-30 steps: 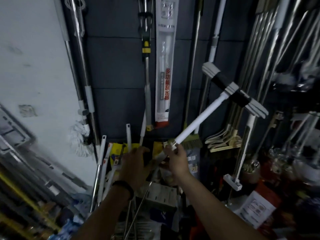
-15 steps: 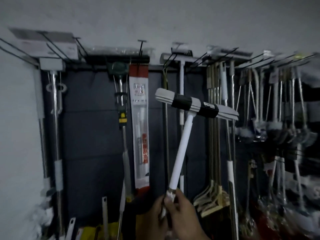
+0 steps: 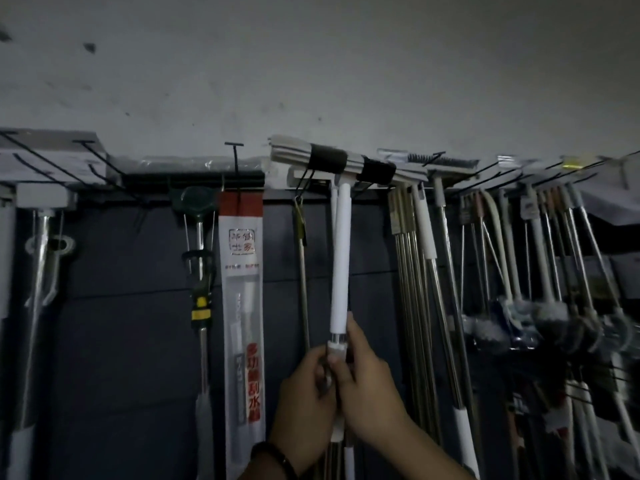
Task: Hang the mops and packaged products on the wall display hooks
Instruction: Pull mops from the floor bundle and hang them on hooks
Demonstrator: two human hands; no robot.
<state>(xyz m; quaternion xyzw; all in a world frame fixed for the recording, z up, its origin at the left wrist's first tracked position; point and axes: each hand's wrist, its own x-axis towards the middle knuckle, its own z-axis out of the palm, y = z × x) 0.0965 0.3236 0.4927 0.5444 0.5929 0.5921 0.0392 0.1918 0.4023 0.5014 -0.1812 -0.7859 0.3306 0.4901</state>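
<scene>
Wall [image 3: 311, 81]: pale and bare-looking above the display, filling the top of my view.
Display panel [image 3: 121, 341]: dark, below the wall, with black wire hooks [image 3: 235, 164] jutting out along its top edge.
Hanging stock on my right: a tight bundle of metal handles [image 3: 415, 289], then brushes [image 3: 519, 320] with fluffy heads further right, blurred.
Mop [image 3: 341, 254]: I hold it upright by its shaft, white sleeve uppermost. Its head [image 3: 346, 161], a grey sponge with two black bands, is level with the hook row, just in front of another white mop hanging there. I cannot tell whether it rests on a hook.
Packaged squeegee [image 3: 242, 323]: a long red-and-white pack hanging from a hook, just left of my mop.
Green-topped tool [image 3: 198, 271]: hanging left of the pack.
Right hand [image 3: 367, 393]: fingers [image 3: 353, 327] clamped round the mop shaft, the forefinger lying up along the sleeve.
Left hand [image 3: 304, 393]: wrapped round the same shaft, touching the right hand.
Wristband [image 3: 277, 459]: dark, on my left wrist.
</scene>
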